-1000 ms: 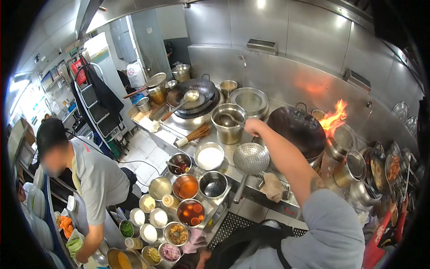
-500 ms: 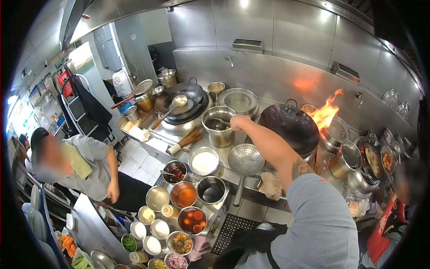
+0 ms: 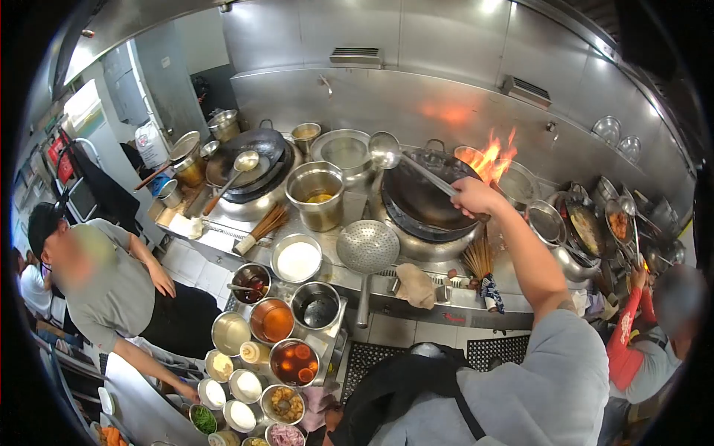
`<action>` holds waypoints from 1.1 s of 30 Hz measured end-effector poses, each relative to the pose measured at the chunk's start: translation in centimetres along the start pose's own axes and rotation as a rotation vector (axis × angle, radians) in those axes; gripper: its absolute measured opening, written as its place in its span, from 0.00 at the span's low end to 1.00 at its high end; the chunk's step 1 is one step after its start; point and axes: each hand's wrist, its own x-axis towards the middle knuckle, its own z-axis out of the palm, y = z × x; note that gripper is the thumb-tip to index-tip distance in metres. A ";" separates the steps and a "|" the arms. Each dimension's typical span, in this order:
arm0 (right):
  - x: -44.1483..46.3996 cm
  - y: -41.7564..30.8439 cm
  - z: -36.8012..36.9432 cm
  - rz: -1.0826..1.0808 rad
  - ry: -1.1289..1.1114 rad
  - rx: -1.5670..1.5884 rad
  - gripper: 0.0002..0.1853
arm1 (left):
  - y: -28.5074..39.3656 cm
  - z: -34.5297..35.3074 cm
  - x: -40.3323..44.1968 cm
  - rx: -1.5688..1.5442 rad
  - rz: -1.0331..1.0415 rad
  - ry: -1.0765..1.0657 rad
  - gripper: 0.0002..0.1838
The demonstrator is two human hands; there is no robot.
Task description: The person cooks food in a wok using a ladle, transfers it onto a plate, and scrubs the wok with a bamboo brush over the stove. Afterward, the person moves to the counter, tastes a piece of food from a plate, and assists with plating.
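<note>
My right hand (image 3: 474, 198) is wrapped round the handle of a metal ladle (image 3: 385, 150). The ladle's round bowl is up over the left rim of a black wok (image 3: 416, 195), which sits on a burner. Left of it stands a deep steel pot (image 3: 315, 212) with yellowish liquid inside. A perforated strainer (image 3: 367, 247) lies in front, its handle towards me. Low in the view, my left hand (image 3: 333, 418) shows only in part beside a pink cloth (image 3: 318, 401); its fingers are hidden.
Flames (image 3: 492, 160) rise behind the wok's right side. Bamboo brushes (image 3: 265, 224) and a folded cloth (image 3: 416, 286) lie along the counter. Several sauce and ingredient containers (image 3: 272, 320) stand at front left. One co-worker (image 3: 111, 290) reaches towards them; another (image 3: 632, 334) is at right.
My right hand has lifted the ladle out of the steel pot and moved right, over the wok. The view has turned right. The left co-worker's arm now reaches down to the containers.
</note>
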 end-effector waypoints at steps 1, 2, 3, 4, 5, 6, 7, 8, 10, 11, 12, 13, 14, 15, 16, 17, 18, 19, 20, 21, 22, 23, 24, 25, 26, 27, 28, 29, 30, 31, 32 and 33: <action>-2.1 -0.4 -0.5 0.028 0.059 -0.239 0.23 | 0.0 0.1 0.0 0.010 0.009 -0.006 0.26; -1.8 2.1 -0.3 -0.075 0.162 -0.393 0.23 | 0.1 0.1 0.2 0.010 0.000 -0.007 0.26; -0.5 6.0 -0.1 -0.180 0.264 -0.547 0.24 | 0.3 0.1 0.2 0.013 0.002 -0.011 0.26; 0.0 8.3 -0.1 -0.285 0.365 -0.702 0.24 | 0.5 0.2 0.3 0.016 0.002 -0.014 0.26; -0.4 8.4 -0.1 -0.206 0.359 -0.713 0.23 | 0.6 0.3 0.4 0.016 0.001 -0.016 0.26; -1.0 7.8 0.1 -0.128 0.350 -0.724 0.23 | 0.8 0.4 0.5 0.018 0.003 -0.018 0.26; -1.4 7.5 0.3 -0.051 0.341 -0.733 0.22 | 0.9 0.6 0.5 0.015 0.005 -0.018 0.26; -0.7 8.1 0.4 -0.042 0.346 -0.759 0.19 | 1.0 0.8 0.5 0.018 0.005 -0.017 0.26; 1.0 10.1 0.7 -0.009 0.371 -0.749 0.18 | 1.1 1.1 0.2 0.009 0.005 -0.017 0.26; 1.7 11.1 0.9 0.006 0.381 -0.741 0.17 | 1.2 1.2 0.2 0.005 0.004 -0.013 0.26; 2.0 11.9 1.0 -0.005 0.394 -0.733 0.17 | 1.2 1.5 0.0 0.002 -0.001 -0.010 0.26; 2.1 12.9 1.1 -0.017 0.407 -0.725 0.16 | 1.2 1.7 -0.2 -0.004 -0.002 -0.010 0.26; 2.0 14.0 1.3 -0.028 0.419 -0.716 0.15 | 1.1 1.9 -0.4 -0.007 -0.005 -0.006 0.26; 1.8 15.8 1.9 -0.056 0.419 -0.673 0.15 | 1.0 2.1 -0.7 -0.011 -0.008 -0.004 0.26; 1.6 18.2 2.8 -0.087 0.420 -0.629 0.16 | 0.9 2.3 -1.0 -0.015 -0.013 0.002 0.26; 1.1 19.8 3.9 -0.121 0.419 -0.587 0.16 | 0.7 2.5 -1.3 -0.019 -0.012 0.002 0.26; -1.0 19.7 4.9 -0.012 0.367 -0.517 0.19 | 0.5 2.8 -1.5 -0.023 -0.014 0.009 0.25; -4.4 18.2 5.5 0.095 0.307 -0.450 0.21 | 0.2 3.2 -1.9 -0.028 -0.018 0.016 0.25; -7.3 16.3 5.8 0.124 0.314 -0.424 0.22 | -0.3 3.6 -2.5 -0.036 -0.019 0.023 0.25; -9.4 15.1 6.6 0.144 0.308 -0.401 0.22 | -1.0 4.1 -3.2 -0.039 -0.009 0.036 0.25; -10.5 16.2 7.6 0.115 0.353 -0.405 0.22 | -2.0 5.1 -3.6 -0.041 0.016 0.053 0.25; -10.9 18.1 8.3 0.058 0.374 -0.410 0.23 | -3.3 6.3 -4.0 -0.040 0.051 0.088 0.25; -11.3 17.7 8.6 0.065 0.336 -0.387 0.24 | -4.3 7.6 -4.5 -0.061 0.094 0.146 0.25; -11.8 17.3 8.8 0.073 0.298 -0.364 0.25 | -1.7 6.5 -8.4 -0.099 0.148 0.372 0.25; -11.8 16.7 9.0 0.138 0.271 -0.398 0.25 | -0.7 6.4 -8.9 -0.129 0.091 0.419 0.25; -10.4 21.2 9.3 -0.052 0.303 -0.339 0.25 | 2.0 4.9 -11.5 -0.226 0.063 0.489 0.25; -10.1 20.6 8.9 0.047 0.208 -0.426 0.27 | 6.0 2.3 -16.2 -0.346 -0.047 0.526 0.24; -10.2 19.1 8.6 0.010 0.141 -0.370 0.28 | 7.0 2.3 -18.4 -0.539 -0.009 0.655 0.23; -7.4 23.7 8.0 -0.046 0.107 -0.430 0.29 | 7.5 2.7 -20.0 -0.652 -0.118 0.733 0.20; -7.9 21.2 8.5 -0.003 0.091 -0.522 0.31 | 7.6 3.7 -21.5 -0.945 -0.115 0.800 0.17; -7.3 19.5 9.1 -0.004 0.085 -0.614 0.31 | 7.3 5.0 -23.0 -1.219 -0.081 0.889 0.14; -7.0 20.4 8.5 -0.086 0.063 -0.603 0.31 | 8.1 5.8 -25.2 -1.469 -0.010 0.949 0.12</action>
